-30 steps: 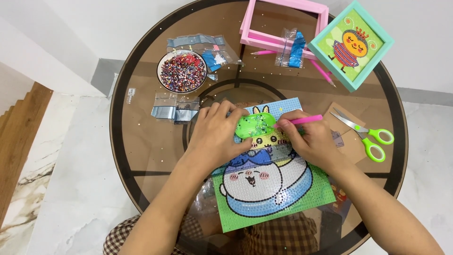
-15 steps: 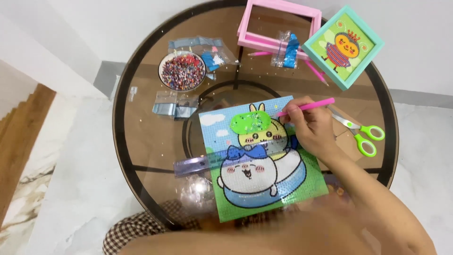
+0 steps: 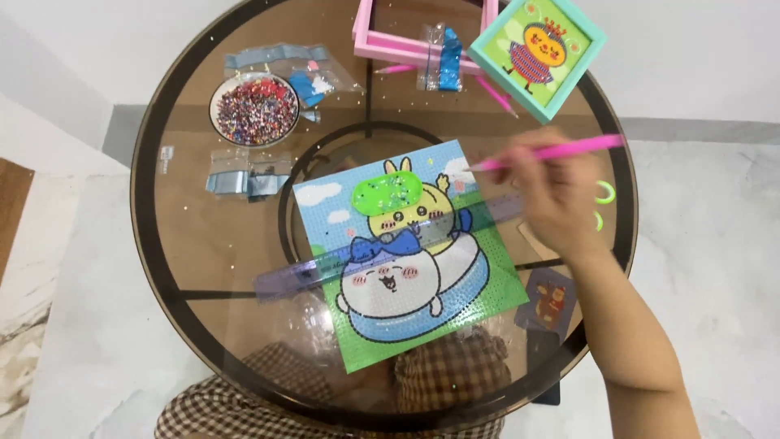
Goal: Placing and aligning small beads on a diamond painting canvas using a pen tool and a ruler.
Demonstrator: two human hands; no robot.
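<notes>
Head view | right hand (image 3: 561,199) right of centre, fingers pinched on thin pink plastic pen (image 3: 548,153), tip over upper right corner of square gridded cartoon canvas (image 3: 410,256) | left hand out of frame | clear violet ruler (image 3: 390,248) diagonal across canvas | round bowl of mixed beads (image 3: 254,110) upper left | round glass table (image 3: 195,236)

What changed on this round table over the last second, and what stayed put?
The left hand, which was pressing on the cartoon canvas, has pulled away and is out of view. The right hand, keeping hold of the pink pen, lifted off the canvas toward its upper right edge. A clear ruler now shows lying across the canvas. The bead bowl, green tray and framed picture stayed put.
</notes>
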